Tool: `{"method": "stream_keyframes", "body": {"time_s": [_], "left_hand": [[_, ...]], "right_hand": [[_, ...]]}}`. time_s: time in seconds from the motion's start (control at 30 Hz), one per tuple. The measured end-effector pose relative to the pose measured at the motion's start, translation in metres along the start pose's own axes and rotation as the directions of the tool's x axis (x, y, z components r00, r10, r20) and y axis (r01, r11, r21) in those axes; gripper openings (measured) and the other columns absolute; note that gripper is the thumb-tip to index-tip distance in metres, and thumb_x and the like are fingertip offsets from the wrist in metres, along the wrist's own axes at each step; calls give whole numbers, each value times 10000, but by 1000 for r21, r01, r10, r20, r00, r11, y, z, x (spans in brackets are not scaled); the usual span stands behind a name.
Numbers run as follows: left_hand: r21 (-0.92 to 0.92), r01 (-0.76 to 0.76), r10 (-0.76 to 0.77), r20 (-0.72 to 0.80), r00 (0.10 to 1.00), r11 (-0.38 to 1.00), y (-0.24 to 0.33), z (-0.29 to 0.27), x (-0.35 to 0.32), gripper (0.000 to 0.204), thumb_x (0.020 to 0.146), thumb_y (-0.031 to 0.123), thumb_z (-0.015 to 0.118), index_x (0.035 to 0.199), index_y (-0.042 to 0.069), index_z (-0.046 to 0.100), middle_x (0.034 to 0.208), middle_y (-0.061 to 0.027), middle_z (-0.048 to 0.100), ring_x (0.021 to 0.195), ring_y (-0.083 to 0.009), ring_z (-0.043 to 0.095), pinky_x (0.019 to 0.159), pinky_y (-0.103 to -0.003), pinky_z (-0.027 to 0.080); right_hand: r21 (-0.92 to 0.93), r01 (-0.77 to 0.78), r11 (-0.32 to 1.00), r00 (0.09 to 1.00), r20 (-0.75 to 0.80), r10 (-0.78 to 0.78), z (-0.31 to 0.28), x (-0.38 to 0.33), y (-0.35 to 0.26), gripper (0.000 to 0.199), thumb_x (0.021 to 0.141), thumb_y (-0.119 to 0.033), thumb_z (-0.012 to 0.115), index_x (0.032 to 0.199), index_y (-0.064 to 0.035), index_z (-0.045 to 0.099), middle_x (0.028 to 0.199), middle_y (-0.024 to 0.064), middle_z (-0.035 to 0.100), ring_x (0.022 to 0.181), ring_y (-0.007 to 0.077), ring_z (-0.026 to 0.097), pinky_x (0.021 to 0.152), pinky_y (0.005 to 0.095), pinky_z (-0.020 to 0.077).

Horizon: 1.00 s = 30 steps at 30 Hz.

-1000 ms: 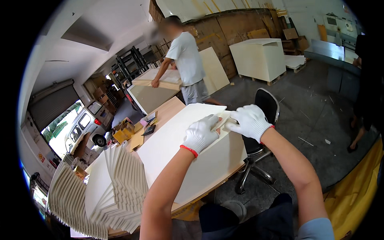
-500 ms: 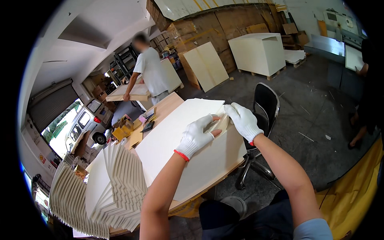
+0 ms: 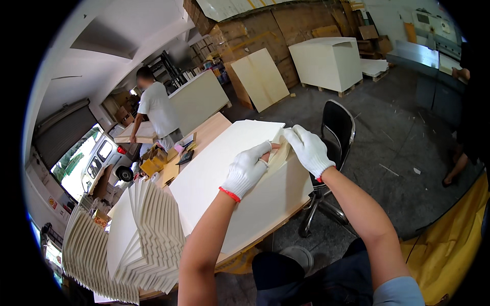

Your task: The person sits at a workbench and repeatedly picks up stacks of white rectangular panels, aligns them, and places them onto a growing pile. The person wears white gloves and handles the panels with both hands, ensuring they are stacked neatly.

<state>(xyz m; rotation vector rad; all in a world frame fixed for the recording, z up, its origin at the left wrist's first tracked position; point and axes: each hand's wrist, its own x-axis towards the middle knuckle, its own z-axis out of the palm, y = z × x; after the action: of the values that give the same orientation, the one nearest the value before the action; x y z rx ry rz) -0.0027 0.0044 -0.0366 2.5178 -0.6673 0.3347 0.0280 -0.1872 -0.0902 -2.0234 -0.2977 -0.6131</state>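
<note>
My left hand (image 3: pixel 247 170), in a white glove with a red cuff, presses on a small folded cream paper piece (image 3: pixel 279 154) lying on a large cream sheet stack (image 3: pixel 240 188). My right hand (image 3: pixel 308 150), gloved the same way, grips that piece from its right edge. Both hands meet over the stack's far right part. The stack lies on a wooden table (image 3: pixel 212 129). To the left, a fanned pile of cream sheets (image 3: pixel 133 239) spreads across the table's near end.
A black office chair (image 3: pixel 334 127) stands right of the table. A person in a white shirt (image 3: pixel 155 109) carries a board at the far left. Small boxes and tools (image 3: pixel 168 155), leaning boards (image 3: pixel 262 77), a white crate (image 3: pixel 325 62), yellow sheeting (image 3: pixel 449 234).
The view has swung, so the person in the white shirt appears further left and farther off. My hands have stayed together on the paper piece, shifting slightly along the stack's edge.
</note>
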Motion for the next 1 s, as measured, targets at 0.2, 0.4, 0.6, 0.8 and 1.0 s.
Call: {"method": "stream_keyframes", "body": {"time_s": [0.2,0.4,0.6,0.8,1.0], "left_hand": [[58,82,-86,63,994,995,12,-3,-2,366,892,210,687,1251,145,657,812,-80,637,769,-167,605,772,-336,494],[0,112,-111,80,991,994,17,-5,-4,351,916,205,661,1263,153,649,851,-102,653,780,-170,621,780,-338,499],[24,34,-34,11,999,999,10,-4,-2,297,979,182,539,1254,144,644,912,-116,678,855,-189,662,806,-353,507],[60,112,-118,110,987,992,19,-4,-5,318,933,209,618,1246,158,645,940,-146,694,862,-238,673,798,-362,515],[76,121,-129,109,986,990,26,-6,-5,328,924,174,604,1248,156,646,892,-134,684,818,-231,667,784,-354,513]], "right_hand": [[8,33,999,998,-56,-32,6,0,7,442,1002,-467,413,1011,-75,618,906,221,675,879,422,634,761,526,457],[-9,16,1000,998,-62,-16,5,-2,5,438,1003,-472,413,1023,-86,619,890,220,675,867,421,636,745,527,460],[-37,-7,999,999,-40,6,3,-2,0,438,1005,-483,410,989,-90,604,853,218,669,839,424,637,723,537,458],[-17,-6,1000,998,-68,4,9,-4,6,429,1003,-482,415,987,-90,588,845,220,665,843,422,636,726,535,456],[-44,-16,999,1000,-20,15,0,-3,4,470,986,-518,426,952,-84,602,833,211,669,831,416,640,723,517,463]]}}
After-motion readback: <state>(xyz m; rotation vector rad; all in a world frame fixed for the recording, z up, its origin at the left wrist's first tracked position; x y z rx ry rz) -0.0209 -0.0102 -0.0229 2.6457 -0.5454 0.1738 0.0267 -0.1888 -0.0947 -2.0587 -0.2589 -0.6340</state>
